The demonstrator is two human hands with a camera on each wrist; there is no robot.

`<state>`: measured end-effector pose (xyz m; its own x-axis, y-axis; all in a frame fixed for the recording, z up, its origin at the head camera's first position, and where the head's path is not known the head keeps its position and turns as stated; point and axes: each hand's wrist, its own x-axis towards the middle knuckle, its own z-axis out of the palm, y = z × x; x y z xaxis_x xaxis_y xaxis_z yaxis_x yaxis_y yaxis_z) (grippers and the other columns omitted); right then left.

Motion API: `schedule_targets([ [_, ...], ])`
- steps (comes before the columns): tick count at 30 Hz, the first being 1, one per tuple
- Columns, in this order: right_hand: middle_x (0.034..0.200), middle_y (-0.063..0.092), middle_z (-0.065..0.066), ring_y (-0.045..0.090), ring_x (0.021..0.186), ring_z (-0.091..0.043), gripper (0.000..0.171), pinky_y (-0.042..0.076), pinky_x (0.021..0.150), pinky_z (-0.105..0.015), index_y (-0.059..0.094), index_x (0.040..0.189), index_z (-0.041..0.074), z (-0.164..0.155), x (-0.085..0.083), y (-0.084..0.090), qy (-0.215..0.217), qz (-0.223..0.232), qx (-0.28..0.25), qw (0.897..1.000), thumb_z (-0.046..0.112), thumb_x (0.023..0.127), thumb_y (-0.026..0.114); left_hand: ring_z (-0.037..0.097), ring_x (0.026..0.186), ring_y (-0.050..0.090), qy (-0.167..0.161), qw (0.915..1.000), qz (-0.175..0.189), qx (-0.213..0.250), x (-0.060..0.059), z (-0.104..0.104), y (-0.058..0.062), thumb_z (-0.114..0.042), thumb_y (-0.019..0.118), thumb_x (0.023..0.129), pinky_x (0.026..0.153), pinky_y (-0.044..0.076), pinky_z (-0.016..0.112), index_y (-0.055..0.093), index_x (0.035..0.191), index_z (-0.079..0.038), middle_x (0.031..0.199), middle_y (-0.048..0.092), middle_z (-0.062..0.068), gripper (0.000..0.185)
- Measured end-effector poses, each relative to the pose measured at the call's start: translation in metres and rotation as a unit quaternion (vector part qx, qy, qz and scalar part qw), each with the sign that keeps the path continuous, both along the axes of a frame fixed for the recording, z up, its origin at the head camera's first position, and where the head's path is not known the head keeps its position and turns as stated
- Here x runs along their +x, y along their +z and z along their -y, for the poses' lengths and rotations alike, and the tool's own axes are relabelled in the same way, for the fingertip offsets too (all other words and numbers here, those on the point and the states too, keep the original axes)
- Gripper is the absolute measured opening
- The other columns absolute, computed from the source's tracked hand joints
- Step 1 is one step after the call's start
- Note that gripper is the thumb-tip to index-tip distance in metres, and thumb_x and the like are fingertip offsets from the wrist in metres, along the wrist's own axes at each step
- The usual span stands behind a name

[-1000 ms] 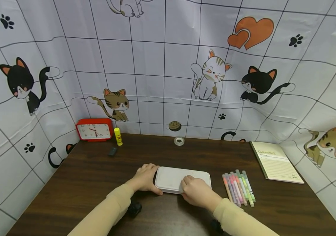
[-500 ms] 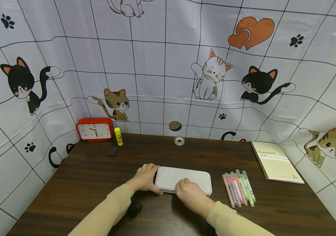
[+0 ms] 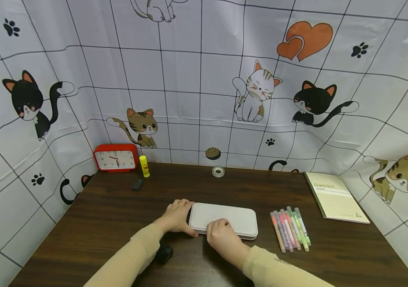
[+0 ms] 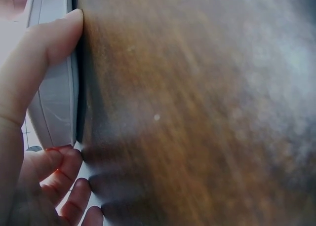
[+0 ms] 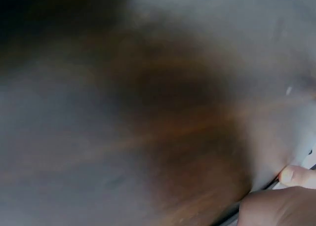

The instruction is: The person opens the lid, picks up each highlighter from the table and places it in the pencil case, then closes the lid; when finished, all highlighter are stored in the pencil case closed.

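A flat white pencil case (image 3: 230,217) with rounded corners lies on the dark wooden table. My left hand (image 3: 177,216) grips its left end, with the thumb at the front edge and the fingers round the far side. In the left wrist view, that thumb presses the grey-white side wall (image 4: 57,97) of the case. My right hand (image 3: 225,239) has curled fingers at the case's front edge, left of its middle. What those fingertips pinch is hidden. At the lower right of the right wrist view, part of the right hand (image 5: 276,206) overlaps the case's edge.
Several pastel highlighters (image 3: 290,229) lie side by side right of the case. A notepad (image 3: 336,197) is at the right rear. Along the back are a red clock (image 3: 115,158), a yellow glue stick (image 3: 144,166), a small dark block (image 3: 137,184) and a tape roll (image 3: 218,172).
My right hand has slid left along the case's front edge, uncovering its right front corner. The left hand keeps its grip on the left end, and the case has barely moved.
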<state>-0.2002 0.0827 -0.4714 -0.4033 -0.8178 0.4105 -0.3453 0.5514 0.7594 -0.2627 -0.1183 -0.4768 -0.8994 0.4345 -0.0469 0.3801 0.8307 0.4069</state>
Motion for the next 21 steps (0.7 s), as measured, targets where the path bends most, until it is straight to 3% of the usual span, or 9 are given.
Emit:
schedule_targets([
  [5, 0.057, 0.054, -0.005, 0.048, 0.047, -0.015, 0.052, 0.041, 0.043, -0.023, 0.058, 0.069, 0.005, 0.001, -0.001, -0.001, 0.002, -0.003, -0.023, 1.000, -0.011, 0.093, 0.014, 0.036, 0.121, 0.042, 0.001, 1.0000, 0.000, -0.002, 0.000, -0.001, 0.000, -0.051, 0.086, 0.058, 0.096, 0.035, 0.052, 0.047, 0.136, -0.005, 0.131, 0.050, 0.014, 0.099],
  [12, 0.058, 0.052, -0.002, 0.046, 0.050, -0.013, 0.054, 0.039, 0.047, -0.024, 0.056, 0.069, 0.007, -0.005, -0.003, 0.003, 0.011, 0.010, 0.011, 1.000, -0.012, 0.090, 0.010, 0.036, 0.121, 0.041, 0.000, 1.0000, 0.004, -0.003, -0.002, -0.003, -0.001, -0.050, 0.087, 0.058, 0.097, 0.034, 0.051, 0.047, 0.136, -0.005, 0.131, 0.049, 0.014, 0.099],
  [14, 0.058, 0.051, -0.002, 0.045, 0.051, -0.011, 0.048, 0.039, 0.046, -0.023, 0.055, 0.070, 0.007, -0.008, -0.004, 0.005, 0.023, 0.026, 0.010, 0.999, -0.010, 0.090, 0.015, 0.036, 0.121, 0.041, -0.001, 1.0000, 0.006, -0.003, -0.003, -0.003, -0.001, -0.050, 0.087, 0.058, 0.097, 0.034, 0.051, 0.046, 0.136, -0.005, 0.131, 0.049, 0.014, 0.099],
  [17, 0.063, 0.052, -0.001, 0.045, 0.053, -0.010, 0.025, 0.039, 0.043, -0.021, 0.056, 0.074, 0.007, -0.017, -0.007, 0.008, 0.049, 0.097, -0.028, 0.994, -0.002, 0.088, 0.037, 0.036, 0.122, 0.041, -0.002, 1.0000, 0.007, -0.003, -0.003, -0.003, -0.002, -0.051, 0.086, 0.058, 0.097, 0.034, 0.051, 0.046, 0.137, -0.005, 0.132, 0.049, 0.014, 0.100],
  [19, 0.066, 0.052, 0.000, 0.046, 0.056, -0.010, 0.006, 0.041, 0.042, -0.020, 0.056, 0.076, 0.007, -0.023, -0.009, 0.012, 0.062, 0.161, -0.068, 0.983, 0.006, 0.082, 0.056, 0.036, 0.122, 0.040, -0.002, 1.0000, 0.006, -0.001, -0.003, -0.002, -0.002, -0.051, 0.086, 0.058, 0.097, 0.033, 0.051, 0.046, 0.137, -0.006, 0.132, 0.049, 0.014, 0.100],
  [21, 0.072, 0.054, 0.000, 0.050, 0.061, -0.012, 0.015, 0.045, 0.047, -0.021, 0.058, 0.080, 0.007, -0.030, -0.011, 0.014, 0.065, 0.230, -0.114, 0.964, 0.014, 0.074, 0.071, 0.036, 0.122, 0.041, 0.001, 1.0000, 0.005, -0.001, -0.002, -0.001, -0.002, -0.051, 0.086, 0.058, 0.097, 0.033, 0.051, 0.046, 0.136, -0.006, 0.131, 0.049, 0.013, 0.099],
])
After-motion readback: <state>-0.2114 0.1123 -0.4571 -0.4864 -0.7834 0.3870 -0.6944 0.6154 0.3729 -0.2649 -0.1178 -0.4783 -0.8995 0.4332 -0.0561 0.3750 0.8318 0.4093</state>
